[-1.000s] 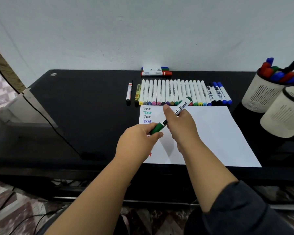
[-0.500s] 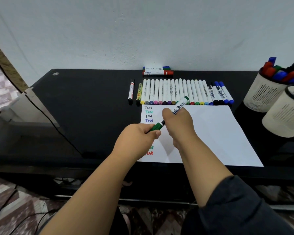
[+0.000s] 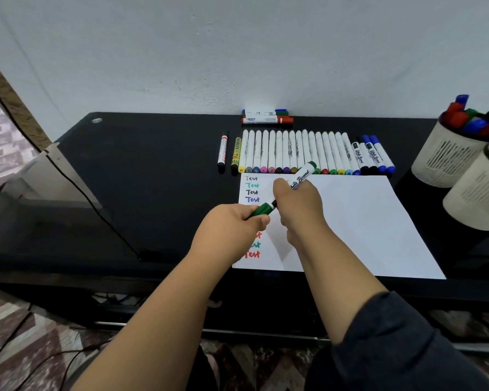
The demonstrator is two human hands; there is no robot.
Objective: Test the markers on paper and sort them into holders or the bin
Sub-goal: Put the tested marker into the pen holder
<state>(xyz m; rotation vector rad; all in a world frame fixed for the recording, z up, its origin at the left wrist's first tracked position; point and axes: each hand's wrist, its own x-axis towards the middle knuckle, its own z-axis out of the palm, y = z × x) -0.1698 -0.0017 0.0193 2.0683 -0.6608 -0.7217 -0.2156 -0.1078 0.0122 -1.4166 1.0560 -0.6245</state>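
Observation:
A green whiteboard marker (image 3: 302, 176) is held slanted above the white paper (image 3: 359, 221). My right hand (image 3: 298, 206) grips its white barrel. My left hand (image 3: 232, 230) pinches its green cap (image 3: 261, 209) at the lower end. The cap and barrel look joined or nearly so. The paper carries a column of coloured "Test" words down its left side, partly hidden by my hands. A row of several white markers (image 3: 294, 150) lies behind the paper.
Two cream mesh holders stand at the right: the far holder (image 3: 446, 156) holds several markers, the near holder (image 3: 480, 193) shows none. Three more markers (image 3: 266, 117) lie by the wall. A red pen (image 3: 222, 150) and a yellow marker (image 3: 235, 152) lie left of the row. A black cable (image 3: 96, 198) crosses the black table (image 3: 153, 165).
Both hands have stayed over the paper with the green marker. The marker has tilted slightly, and less of the cap shows outside my left hand.

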